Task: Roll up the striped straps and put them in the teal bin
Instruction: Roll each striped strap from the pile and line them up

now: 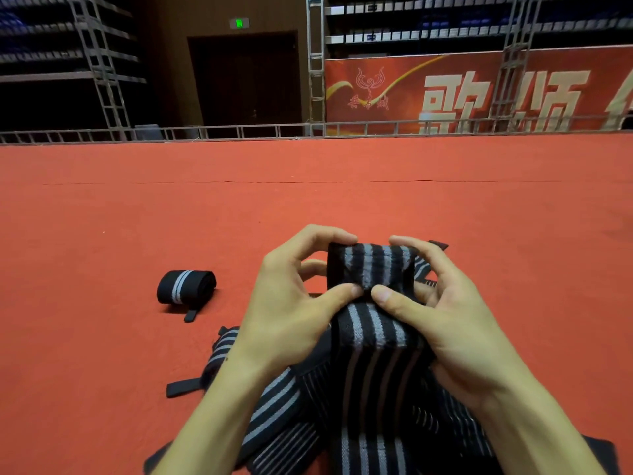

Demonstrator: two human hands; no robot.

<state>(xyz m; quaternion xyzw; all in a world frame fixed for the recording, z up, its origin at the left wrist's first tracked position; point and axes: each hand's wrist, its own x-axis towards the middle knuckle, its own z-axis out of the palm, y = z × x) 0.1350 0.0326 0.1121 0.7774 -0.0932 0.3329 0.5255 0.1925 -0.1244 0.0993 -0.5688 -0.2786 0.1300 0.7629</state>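
**Hands wound a striped strap [371, 265] into a roll over a red carpet floor [102, 217], just right of a finished roll [186, 286].**

The left hand [291, 303] and right hand [445, 320] both pinched the half-made coil, fingers [329, 236] curled over its top and thumbs pressed on its near edge. Keeping the stripes aligned and the tail taut would likely make a tight coil. Loose straps [291, 406] lay heaped nearer the camera than the finished roll. The person's arms [212, 406] partly covered them and the frame cut them off, so their number was unclear. No teal bin was in view.

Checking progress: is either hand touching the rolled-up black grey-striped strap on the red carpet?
No: the rolled-up strap lies apart on the carpet while left hand and right hand grip another strap.
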